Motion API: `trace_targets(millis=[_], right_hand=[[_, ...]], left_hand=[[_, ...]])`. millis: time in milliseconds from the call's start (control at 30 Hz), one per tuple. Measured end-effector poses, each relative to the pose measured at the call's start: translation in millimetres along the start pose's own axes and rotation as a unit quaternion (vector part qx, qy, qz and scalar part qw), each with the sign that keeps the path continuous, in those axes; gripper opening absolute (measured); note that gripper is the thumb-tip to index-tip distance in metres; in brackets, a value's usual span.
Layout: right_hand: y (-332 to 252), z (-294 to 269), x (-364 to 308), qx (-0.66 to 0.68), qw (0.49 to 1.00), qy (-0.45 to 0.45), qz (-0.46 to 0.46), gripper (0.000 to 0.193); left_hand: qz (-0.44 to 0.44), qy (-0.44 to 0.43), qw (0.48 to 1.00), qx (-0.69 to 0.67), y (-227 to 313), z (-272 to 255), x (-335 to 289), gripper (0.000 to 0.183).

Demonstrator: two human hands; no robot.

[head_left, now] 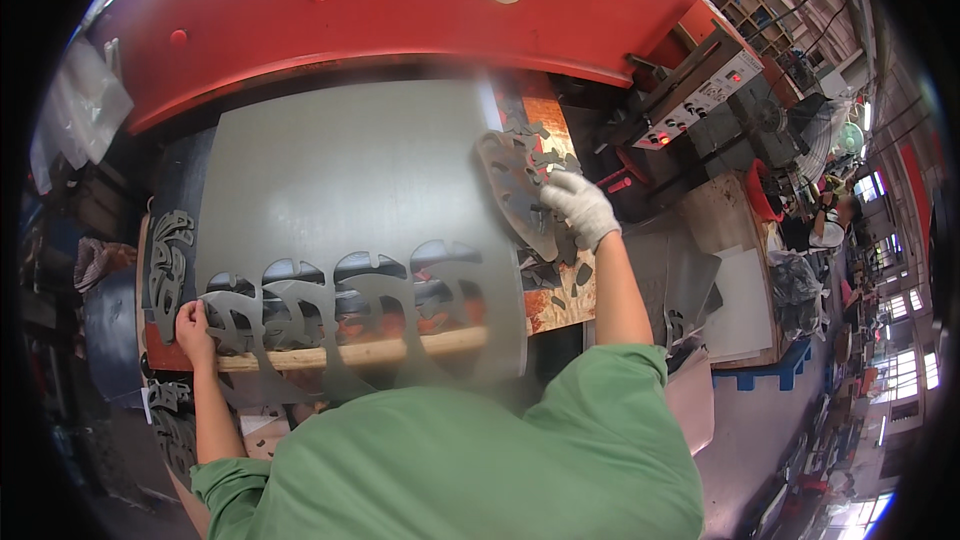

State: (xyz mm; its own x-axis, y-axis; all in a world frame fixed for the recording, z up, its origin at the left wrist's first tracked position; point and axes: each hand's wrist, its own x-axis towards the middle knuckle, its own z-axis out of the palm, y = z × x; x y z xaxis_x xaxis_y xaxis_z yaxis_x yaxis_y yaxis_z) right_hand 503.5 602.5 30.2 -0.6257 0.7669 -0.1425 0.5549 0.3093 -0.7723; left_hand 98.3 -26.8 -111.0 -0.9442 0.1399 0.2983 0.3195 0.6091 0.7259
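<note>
A large grey sheet [330, 170] covers the work table, with a row of curved cut-outs along its near edge. My bare left hand [196, 333] is closed at the sheet's near left corner, thumb and fingers pinching the edge. On the sheet's right side lies a curved grey plate [517, 195] with several openings, which looks like a cutting die. My right hand [583, 208], in a whitish glove, grips that plate by its right edge; its fingertips are partly hidden. Small dark scraps [583, 273] lie around it. Curved cut pieces [170, 260] are stacked left of the sheet.
A red machine beam [400, 10] spans the far side of the table. A control box [700, 105] with knobs and a lit red light stands at right. Pale sheets [740, 305] rest on a side table. Another person [830, 225] is far off at right.
</note>
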Motion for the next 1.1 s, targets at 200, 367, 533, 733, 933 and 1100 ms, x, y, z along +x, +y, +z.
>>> trace_targets(millis=[200,367,533,733,933,1100], right_hand=[[6.1,26.9,-22.5,-0.225,0.971,0.081,0.02,0.06],[3.9,24.3,-8.1,0.007,0.974,0.206,0.096,0.078],[-5.9,30.0,14.7,-0.209,0.96,0.163,-0.089,0.068],[-20.1,21.7,17.8,-0.158,0.941,0.293,0.06,0.063],[-80.4,72.0,-9.2,-0.32,0.946,0.031,0.048,0.121],[-81.3,84.2,5.2,-0.324,0.945,0.048,0.008,0.119]], left_hand=[[-0.003,-0.002,1.0,0.0,-3.5,2.2,2.2,0.026],[-0.003,0.0,1.0,0.002,0.1,2.4,2.2,0.027],[-0.001,0.001,1.0,-0.001,2.8,1.2,1.6,0.027],[-0.001,0.009,1.0,0.002,-2.2,4.0,3.2,0.026],[-0.004,0.023,1.0,-0.018,0.2,6.0,1.0,0.027],[-0.045,-0.004,0.999,-0.016,19.2,0.3,-1.3,0.035]])
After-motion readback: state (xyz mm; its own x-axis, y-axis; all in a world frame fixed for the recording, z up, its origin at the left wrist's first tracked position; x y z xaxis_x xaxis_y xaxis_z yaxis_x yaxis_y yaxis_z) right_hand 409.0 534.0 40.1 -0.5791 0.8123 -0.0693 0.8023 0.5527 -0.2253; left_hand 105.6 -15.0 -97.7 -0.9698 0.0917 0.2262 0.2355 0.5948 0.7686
